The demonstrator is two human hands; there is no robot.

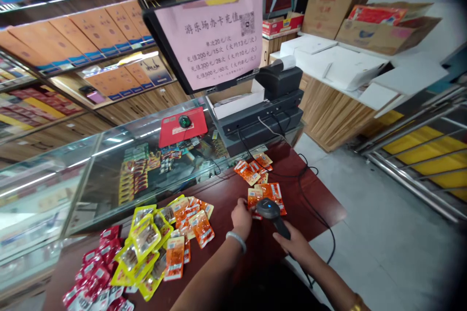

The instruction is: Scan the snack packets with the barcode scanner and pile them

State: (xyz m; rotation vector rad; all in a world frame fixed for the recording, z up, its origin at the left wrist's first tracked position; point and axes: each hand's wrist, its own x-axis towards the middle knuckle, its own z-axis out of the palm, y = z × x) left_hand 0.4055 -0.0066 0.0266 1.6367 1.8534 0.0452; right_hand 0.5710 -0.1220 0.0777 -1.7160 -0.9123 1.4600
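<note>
My right hand (295, 242) is wrapped round the handle of a black barcode scanner (269, 209), whose head is over several orange snack packets (273, 193) on the dark red counter. My left hand (241, 217), with a pale bangle on the wrist, has its fingers closed at the left edge of one of these packets. Just beyond lie more orange packets (248, 172). To the left is a heap of orange packets (202, 228), yellow-edged packets (146, 237) and dark red packets (98, 272).
A glass display case (109, 155) adjoins the counter (224, 252), with a mouse (185, 121) on a red mat (168, 133). Behind stand a screen with a pink sign (219, 43) and a black receipt printer (279, 80). A black cable (310, 199) loops over the counter's right edge.
</note>
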